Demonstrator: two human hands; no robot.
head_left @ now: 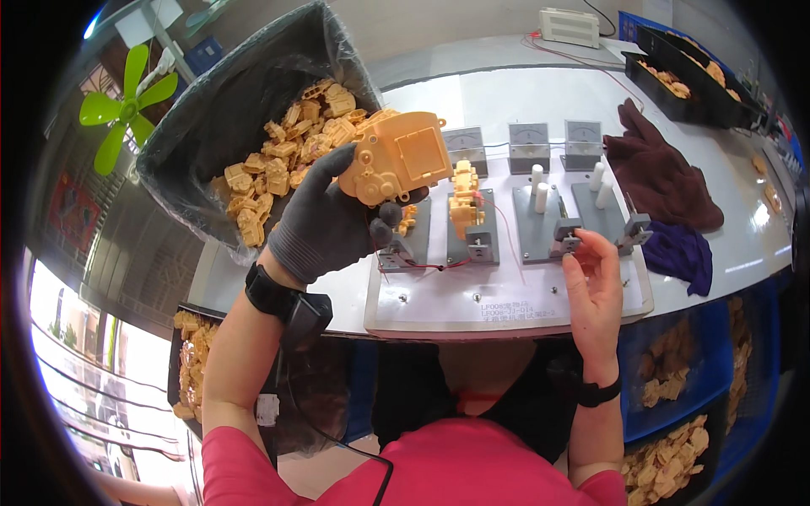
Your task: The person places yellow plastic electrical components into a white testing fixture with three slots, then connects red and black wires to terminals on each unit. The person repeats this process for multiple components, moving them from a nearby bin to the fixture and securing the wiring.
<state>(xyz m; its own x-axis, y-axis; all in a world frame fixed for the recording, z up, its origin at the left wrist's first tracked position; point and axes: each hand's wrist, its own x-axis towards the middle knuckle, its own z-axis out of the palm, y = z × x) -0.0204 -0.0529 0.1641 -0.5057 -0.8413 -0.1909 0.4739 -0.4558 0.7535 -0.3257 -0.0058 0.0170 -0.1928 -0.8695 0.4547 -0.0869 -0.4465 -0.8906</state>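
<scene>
My gloved left hand (pixel 325 218) is closed around a yellow-orange plastic gear housing (pixel 403 158), raised above the test board with its square panel showing. My bare right hand (pixel 596 282) has thumb and forefinger at the small grey block (pixel 565 239) at the front of a grey plate (pixel 537 221); the fingertips appear to grip its right end. Two white pegs stand on that plate. Another yellow-orange housing (pixel 464 201) sits upright on the plate to its left. A further yellow part (pixel 407 221) on the leftmost plate is partly hidden by my left hand.
A lined bin (pixel 173 160) of yellow parts stands at the left. Dial meters (pixel 529 145) line the back of the white board (pixel 422 308). Brown cloth (pixel 658 169) and purple cloth (pixel 679 255) lie at the right. Black trays (pixel 675 80) are farther back; a green fan (pixel 128 111) stands far left.
</scene>
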